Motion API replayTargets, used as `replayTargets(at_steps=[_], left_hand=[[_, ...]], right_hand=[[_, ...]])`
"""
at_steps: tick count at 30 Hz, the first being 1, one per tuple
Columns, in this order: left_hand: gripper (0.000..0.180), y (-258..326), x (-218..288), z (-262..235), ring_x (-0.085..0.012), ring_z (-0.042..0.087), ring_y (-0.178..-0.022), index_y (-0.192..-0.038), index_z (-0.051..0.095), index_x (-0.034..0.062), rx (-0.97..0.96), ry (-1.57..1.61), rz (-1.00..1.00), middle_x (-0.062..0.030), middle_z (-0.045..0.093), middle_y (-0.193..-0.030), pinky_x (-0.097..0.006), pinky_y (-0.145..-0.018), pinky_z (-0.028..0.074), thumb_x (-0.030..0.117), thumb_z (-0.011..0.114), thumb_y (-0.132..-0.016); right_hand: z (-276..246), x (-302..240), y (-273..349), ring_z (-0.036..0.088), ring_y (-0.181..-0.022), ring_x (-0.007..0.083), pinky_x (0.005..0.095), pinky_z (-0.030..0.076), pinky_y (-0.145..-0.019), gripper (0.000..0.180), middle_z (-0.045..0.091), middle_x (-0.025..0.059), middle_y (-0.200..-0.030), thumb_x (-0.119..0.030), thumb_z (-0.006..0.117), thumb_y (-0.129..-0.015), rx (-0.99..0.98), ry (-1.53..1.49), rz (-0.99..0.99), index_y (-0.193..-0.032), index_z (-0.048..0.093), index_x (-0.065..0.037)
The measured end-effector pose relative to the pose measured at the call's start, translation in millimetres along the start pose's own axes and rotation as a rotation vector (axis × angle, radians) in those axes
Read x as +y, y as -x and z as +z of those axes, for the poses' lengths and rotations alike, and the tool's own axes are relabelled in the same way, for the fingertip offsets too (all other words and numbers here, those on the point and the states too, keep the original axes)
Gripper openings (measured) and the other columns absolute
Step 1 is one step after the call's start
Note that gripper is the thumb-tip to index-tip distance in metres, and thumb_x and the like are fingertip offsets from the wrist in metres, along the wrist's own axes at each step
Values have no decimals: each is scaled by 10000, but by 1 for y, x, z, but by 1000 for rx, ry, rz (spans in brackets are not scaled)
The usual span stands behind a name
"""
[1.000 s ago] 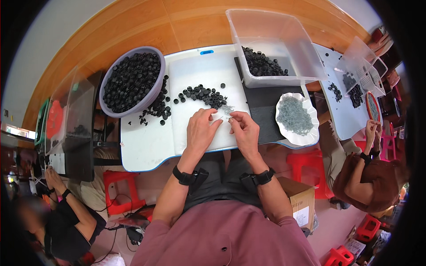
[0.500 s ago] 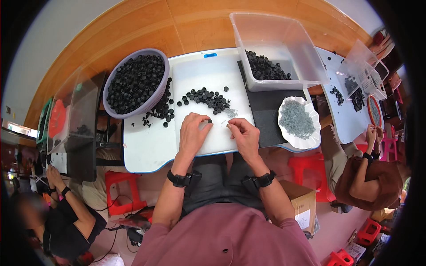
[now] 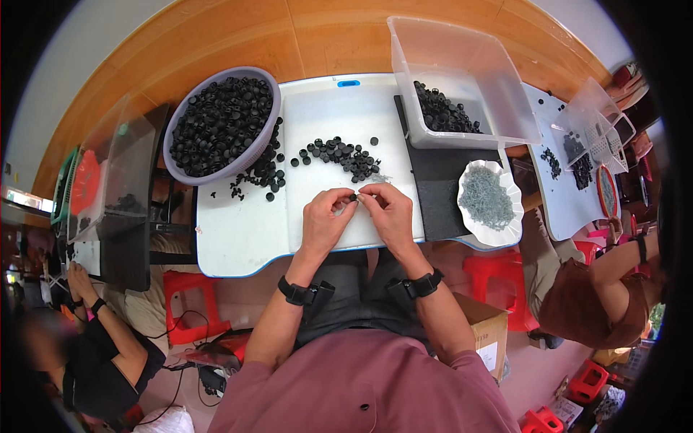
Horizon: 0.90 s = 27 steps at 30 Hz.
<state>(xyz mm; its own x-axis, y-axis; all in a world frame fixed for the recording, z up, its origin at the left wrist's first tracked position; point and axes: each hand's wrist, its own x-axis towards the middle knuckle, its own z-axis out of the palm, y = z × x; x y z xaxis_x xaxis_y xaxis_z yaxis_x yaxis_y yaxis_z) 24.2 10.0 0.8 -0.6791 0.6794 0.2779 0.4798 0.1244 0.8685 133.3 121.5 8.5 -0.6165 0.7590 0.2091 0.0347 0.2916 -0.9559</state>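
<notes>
The left hand (image 3: 325, 220) has its thumb and first finger pinched on a small round black plastic piece (image 3: 353, 197), right in front of the person. The right hand (image 3: 390, 216) is just beside it, its thumb and first finger bent in close to the piece and almost together. I cannot tell if the right hand has hold of anything, because its tips are too small to see well. Both hands are low over a flat white sheet (image 3: 317, 112), near its front edge.

Just past the fingers lie a few thin grey bits (image 3: 380, 179), and beside them is a loose heap of round black plastic pieces (image 3: 343, 153). One lone round black piece (image 3: 374, 141) sits a little apart from the heap.

On the left, a round pale purple plastic tub (image 3: 257, 154) is full of black pieces, and more small black parts (image 3: 263, 173) lie on the white table (image 3: 238, 234) by it. On the right, a big see-through plastic box (image 3: 473, 138) has a black pile inside. Nearer the person, a white dish with a wavy rim (image 3: 498, 237) holds lots of grey bits, next to a flat black mat (image 3: 437, 177)
</notes>
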Motion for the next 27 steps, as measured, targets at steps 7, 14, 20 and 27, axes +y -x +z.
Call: replayTargets(at_steps=[7,14,20,27], left_hand=[[207,-1,2,-1,-170,677,-730,-1026,773,44,-12,-55,52,-80,736,-851,-297,-681,546,106,814,-832],[202,0,2,-2,-184,687,-737,-1020,772,47,-20,-79,49,-85,737,-859,-301,-688,553,101,806,-828],[201,1,1,-1,-228,691,-773,-1020,752,28,-12,-42,63,-105,734,-861,-336,-701,562,74,782,-827],[202,3,3,-2,-233,697,-771,-1033,743,27,5,-54,53,-115,727,-870,-340,-699,564,73,776,-839]], right_hand=[[2,0,0,589,-620,104,265,472,-572,93,732,77,-855,-53,776,-870,16,29,-21,-947,754,-5],[3,-3,2,612,-626,139,275,483,-571,87,712,74,-837,-45,776,-863,25,107,-88,-931,738,-7],[5,3,7,642,-638,191,303,502,-579,87,704,95,-853,-38,773,-853,4,178,-264,-926,734,-14],[0,-4,6,607,-626,148,280,474,-570,70,700,82,-827,-38,757,-869,-11,68,-78,-926,736,-3]])
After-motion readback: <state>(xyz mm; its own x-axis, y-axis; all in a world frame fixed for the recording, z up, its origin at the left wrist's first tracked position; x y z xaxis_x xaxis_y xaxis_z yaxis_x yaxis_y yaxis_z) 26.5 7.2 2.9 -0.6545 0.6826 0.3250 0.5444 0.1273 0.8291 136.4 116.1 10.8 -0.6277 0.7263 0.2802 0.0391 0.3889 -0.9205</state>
